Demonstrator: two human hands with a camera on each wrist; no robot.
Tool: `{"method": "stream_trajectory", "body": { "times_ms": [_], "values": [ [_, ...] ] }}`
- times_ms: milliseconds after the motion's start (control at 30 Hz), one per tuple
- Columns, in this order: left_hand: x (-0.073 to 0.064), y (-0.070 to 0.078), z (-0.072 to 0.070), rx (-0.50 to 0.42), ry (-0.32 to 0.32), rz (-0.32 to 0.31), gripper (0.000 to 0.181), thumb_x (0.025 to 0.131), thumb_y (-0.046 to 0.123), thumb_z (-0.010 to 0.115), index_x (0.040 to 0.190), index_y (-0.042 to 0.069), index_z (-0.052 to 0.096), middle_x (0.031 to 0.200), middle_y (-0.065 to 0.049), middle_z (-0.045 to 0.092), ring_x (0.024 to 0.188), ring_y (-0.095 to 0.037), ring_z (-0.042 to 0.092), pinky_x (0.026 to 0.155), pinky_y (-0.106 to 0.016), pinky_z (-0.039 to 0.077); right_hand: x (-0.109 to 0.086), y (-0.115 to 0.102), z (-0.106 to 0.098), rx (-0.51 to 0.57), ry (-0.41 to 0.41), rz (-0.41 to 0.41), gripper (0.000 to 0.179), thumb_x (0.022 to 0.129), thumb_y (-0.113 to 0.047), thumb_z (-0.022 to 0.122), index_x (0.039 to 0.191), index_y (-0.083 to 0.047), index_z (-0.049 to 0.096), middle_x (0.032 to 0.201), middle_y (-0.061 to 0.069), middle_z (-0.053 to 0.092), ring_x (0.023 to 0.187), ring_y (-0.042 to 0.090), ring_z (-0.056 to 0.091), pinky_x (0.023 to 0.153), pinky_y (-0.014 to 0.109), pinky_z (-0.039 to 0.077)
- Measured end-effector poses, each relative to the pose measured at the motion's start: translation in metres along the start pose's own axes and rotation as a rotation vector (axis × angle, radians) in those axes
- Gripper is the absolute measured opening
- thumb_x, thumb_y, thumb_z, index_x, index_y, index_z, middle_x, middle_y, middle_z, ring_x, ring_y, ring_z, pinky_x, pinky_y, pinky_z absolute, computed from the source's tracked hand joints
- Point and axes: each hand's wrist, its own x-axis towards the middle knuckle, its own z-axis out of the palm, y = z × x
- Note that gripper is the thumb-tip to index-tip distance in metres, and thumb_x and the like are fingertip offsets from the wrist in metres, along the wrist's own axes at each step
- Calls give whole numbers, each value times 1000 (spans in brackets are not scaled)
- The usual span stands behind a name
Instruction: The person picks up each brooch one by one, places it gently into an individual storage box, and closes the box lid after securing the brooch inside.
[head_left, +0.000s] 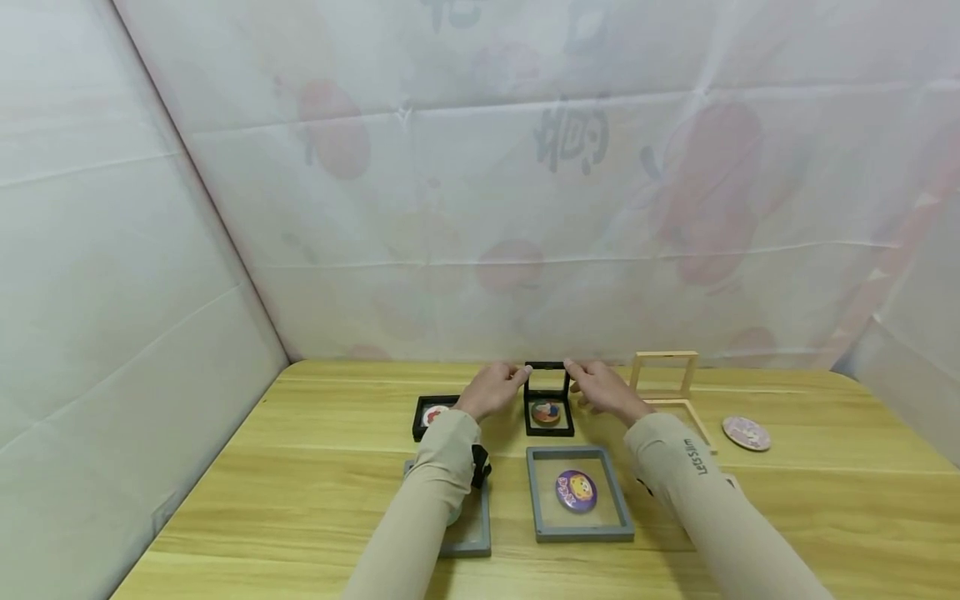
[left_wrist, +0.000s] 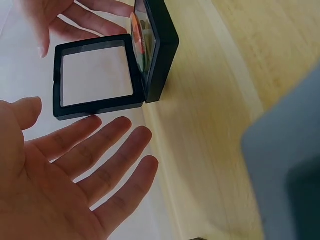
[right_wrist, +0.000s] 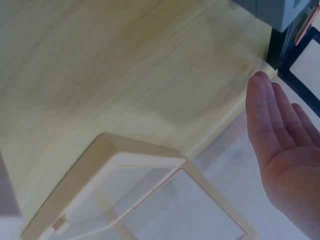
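A small black hinged display frame [head_left: 549,432] stands at the back of the table, its lid upright and its lower half flat. In that lower half sits a round colourful badge [head_left: 545,412]. My left hand [head_left: 491,390] is at the lid's left side, thumb at the top corner. On the opposite side, my right hand [head_left: 606,392] has its fingertips at the lid's top right corner. The left wrist view shows the left fingers [left_wrist: 117,172] spread and nearly straight beside the lid's edge. Straight fingers [right_wrist: 275,117] also show in the right wrist view.
Left of it lies another black frame [head_left: 417,419] with a red-and-white badge. Nearer are two grey frames, one [head_left: 585,535] holding a purple badge [head_left: 576,491], the other partly under my left sleeve. An opened beige frame [head_left: 665,355] and a pink badge [head_left: 746,433] are at right. A white curtain [head_left: 450,208] hangs behind.
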Motion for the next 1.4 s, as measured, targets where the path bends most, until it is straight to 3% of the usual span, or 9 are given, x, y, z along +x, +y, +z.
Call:
{"method": "stream_trajectory", "body": {
  "times_ms": [33, 100, 300, 567, 1033, 1167, 1267, 1333, 1400],
  "values": [
    [0, 0, 0, 0, 3, -2, 53, 111, 38, 40, 141, -2, 57, 141, -20, 57, 124, -34, 58, 108, -49, 43, 0, 0, 0, 2, -2, 2, 64, 112, -37, 30, 150, 15, 31, 131, 38, 55, 101, 43, 65, 81, 51, 58],
    [1, 0, 1, -4, 0, -10, 54, 111, 39, 39, 142, -2, 56, 143, -20, 56, 133, -36, 52, 110, -50, 41, 1, 0, 1, 13, -4, 14, 63, 112, -36, 30, 150, 15, 31, 132, 38, 54, 105, 44, 65, 83, 52, 57],
    [3, 0, 2, -28, -3, -31, 54, 111, 39, 39, 145, 0, 53, 140, -19, 59, 127, -35, 56, 108, -50, 43, 3, 0, 3, 20, -11, 15, 64, 112, -37, 30, 151, 14, 30, 132, 37, 53, 105, 44, 64, 83, 51, 57],
    [4, 3, 5, -43, -10, -29, 55, 111, 37, 37, 143, -5, 52, 142, -22, 55, 133, -38, 50, 110, -50, 41, 3, 1, 5, 27, -5, 7, 64, 112, -36, 31, 151, 14, 28, 133, 38, 52, 104, 44, 65, 81, 50, 58],
    [8, 3, 12, -13, -2, -59, 57, 112, 39, 33, 144, -4, 51, 141, -22, 57, 131, -37, 53, 105, -49, 45, 7, 3, 9, 28, 9, -5, 60, 112, -34, 34, 150, 12, 35, 131, 38, 53, 104, 44, 66, 79, 52, 59],
    [10, 3, 14, -3, 8, -62, 59, 112, 41, 31, 141, -3, 55, 138, -21, 58, 124, -35, 57, 100, -47, 47, 7, 4, 8, 33, 2, 0, 60, 112, -35, 34, 150, 12, 34, 131, 38, 53, 105, 45, 66, 79, 53, 59],
    [12, 3, 15, 1, 8, -69, 60, 112, 42, 29, 130, -5, 63, 113, -22, 65, 85, -27, 63, 86, -44, 49, 6, 5, 7, 41, -10, -3, 61, 112, -36, 34, 150, 12, 34, 131, 38, 53, 106, 45, 65, 79, 54, 58],
    [14, 4, 16, 7, 12, -78, 61, 112, 43, 30, 124, -5, 66, 89, -17, 62, 61, -18, 52, 76, -38, 49, 6, 6, 6, 45, -19, -5, 61, 112, -36, 34, 149, 12, 35, 129, 37, 53, 106, 45, 65, 79, 55, 58],
    [15, 4, 16, -2, 9, -89, 61, 112, 43, 31, 106, -4, 68, 64, -10, 47, 46, -14, 30, 61, -34, 42, 6, 7, 5, 49, -32, -7, 62, 112, -37, 34, 148, 13, 36, 128, 36, 54, 106, 44, 64, 80, 54, 58]
  ]
}}
